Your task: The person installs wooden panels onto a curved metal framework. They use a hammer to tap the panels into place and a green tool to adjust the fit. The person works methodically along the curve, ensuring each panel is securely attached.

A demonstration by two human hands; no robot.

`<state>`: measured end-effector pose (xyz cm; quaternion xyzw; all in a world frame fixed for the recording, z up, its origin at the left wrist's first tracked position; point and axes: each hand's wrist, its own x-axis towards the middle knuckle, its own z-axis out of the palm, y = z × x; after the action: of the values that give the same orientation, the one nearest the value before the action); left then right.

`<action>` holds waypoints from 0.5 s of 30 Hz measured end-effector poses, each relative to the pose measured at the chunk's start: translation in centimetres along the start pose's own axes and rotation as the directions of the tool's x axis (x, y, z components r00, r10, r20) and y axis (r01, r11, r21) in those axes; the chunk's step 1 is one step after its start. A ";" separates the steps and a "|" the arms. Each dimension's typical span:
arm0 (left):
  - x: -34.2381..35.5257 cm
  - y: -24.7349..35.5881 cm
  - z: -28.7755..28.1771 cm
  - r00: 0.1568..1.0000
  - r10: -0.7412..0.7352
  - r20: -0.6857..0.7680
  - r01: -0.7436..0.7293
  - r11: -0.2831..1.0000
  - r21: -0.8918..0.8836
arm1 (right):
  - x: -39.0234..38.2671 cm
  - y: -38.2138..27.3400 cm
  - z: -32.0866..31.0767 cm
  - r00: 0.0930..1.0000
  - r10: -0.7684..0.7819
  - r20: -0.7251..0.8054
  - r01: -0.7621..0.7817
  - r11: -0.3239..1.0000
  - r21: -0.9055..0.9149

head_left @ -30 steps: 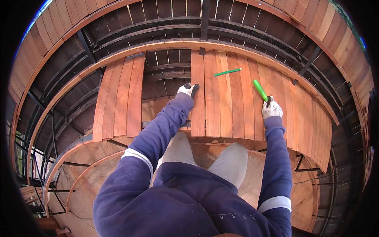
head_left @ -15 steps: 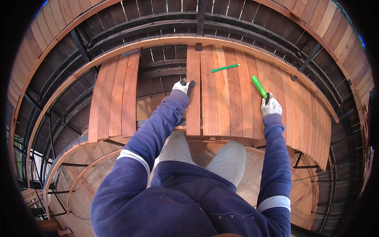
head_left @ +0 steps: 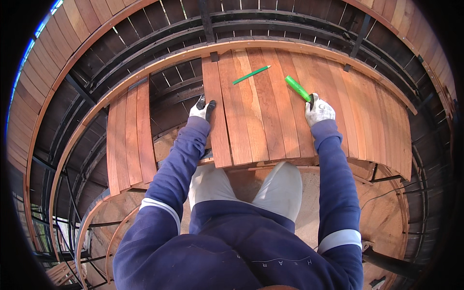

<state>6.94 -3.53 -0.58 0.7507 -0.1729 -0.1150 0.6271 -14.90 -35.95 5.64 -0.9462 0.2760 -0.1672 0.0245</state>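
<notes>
My left hand (head_left: 202, 109), in a white glove with dark fingertips, is at the left edge of a loose-looking wooden plank (head_left: 218, 121). Its thumb lies on the plank's top, and its other fingers are partly hidden over the open gap. A thin dark seam parts this plank from the row of planks (head_left: 270, 111) to its right. My right hand (head_left: 320, 109), gloved alike, is closed around a bright green cylindrical stick (head_left: 297, 89), which points up and left above the planks. A green pencil (head_left: 251, 75) lies slanted on the planks between my hands.
Left of the gap, a few more planks (head_left: 130, 140) rest on the frame. A curved wooden rail (head_left: 270, 42) runs along the far edge. Black metal bars (head_left: 207, 21) and a curved slatted wall stand beyond. My legs (head_left: 279, 193) are against the near edge.
The view has turned, shifting the planks leftward in the picture. My left thumb has slid toward the plank's left edge. The green stick, still in my right hand, now tilts further left.
</notes>
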 end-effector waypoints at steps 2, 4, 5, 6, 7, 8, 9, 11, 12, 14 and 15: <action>0.8 -1.4 -1.2 0.998 0.052 -0.018 -0.049 0.990 0.135 | 0.0 0.4 0.5 1.000 -0.013 -0.019 0.013 1.000 0.015; 0.2 -0.7 -0.9 0.998 0.046 -0.052 -0.039 0.991 0.126 | 0.1 0.5 0.5 0.999 0.011 0.037 -0.012 1.000 0.020; 0.2 -0.8 -1.0 0.998 0.039 -0.058 -0.031 0.992 0.120 | 0.2 0.4 0.3 0.998 0.018 0.065 -0.020 1.000 0.025; 0.3 -0.9 -1.3 0.997 0.049 -0.066 -0.040 0.991 0.131 | 0.1 0.4 0.0 0.998 0.001 0.064 -0.004 0.999 0.035; 0.1 -0.3 -0.8 0.995 0.059 -0.075 -0.049 0.989 0.137 | 0.0 0.5 -0.2 0.998 0.006 0.067 -0.008 0.999 0.040; -0.3 0.4 -0.5 0.996 0.055 -0.065 -0.041 0.979 0.199 | 0.0 0.6 -0.3 0.998 0.010 0.070 -0.013 0.999 0.046; -0.1 -0.2 -1.0 0.994 0.084 -0.068 -0.064 0.965 0.253 | 0.1 0.5 -0.4 0.998 0.003 0.069 -0.007 0.998 0.056; 0.5 -0.8 -1.4 0.990 0.137 -0.035 -0.120 0.945 0.304 | 0.1 0.8 -0.4 0.998 -0.005 0.064 0.000 0.997 0.083; 0.1 -0.2 -0.9 0.999 0.004 -0.036 0.001 0.993 0.118 | 0.2 0.8 -0.5 0.997 -0.010 0.071 0.004 0.996 0.090; 0.6 -1.1 -1.5 1.000 0.014 -0.016 -0.012 0.992 0.129 | 0.2 1.2 0.3 1.000 -0.018 0.018 0.016 0.994 0.105; 0.7 -1.3 -1.5 0.999 0.048 -0.016 -0.045 0.988 0.149 | 0.3 1.4 0.5 1.000 -0.013 0.025 0.010 0.994 0.108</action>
<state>8.32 -2.28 -1.55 0.7922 -0.1924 -0.0797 0.5737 -15.24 -37.26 5.10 -0.9471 0.2606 -0.1699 0.0783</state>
